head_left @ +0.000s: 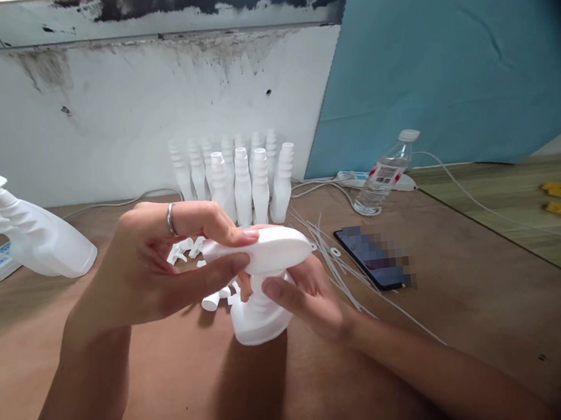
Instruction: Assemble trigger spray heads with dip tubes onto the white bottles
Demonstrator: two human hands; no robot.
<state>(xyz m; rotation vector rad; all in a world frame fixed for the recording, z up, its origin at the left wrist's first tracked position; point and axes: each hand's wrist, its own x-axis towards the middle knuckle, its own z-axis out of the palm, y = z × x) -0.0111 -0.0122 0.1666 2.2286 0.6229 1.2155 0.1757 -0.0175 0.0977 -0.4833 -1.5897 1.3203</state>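
Sprayer head [279, 247] is pinched in the left hand [141, 271]; right hand [315, 300] curls round the bottle [263, 329] below; phone [371, 260] lies at three o'clock, capless bottles [243, 190] at twelve.

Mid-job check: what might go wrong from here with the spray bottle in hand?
1. The left hand pinches the white spray head while the right hand grips the held bottle below it; a slip might leave the head crooked.
2. The standing bottles crowd together behind, so one knock could topple several.
3. Thin white tubes lie loose near the right hand and might get scattered.
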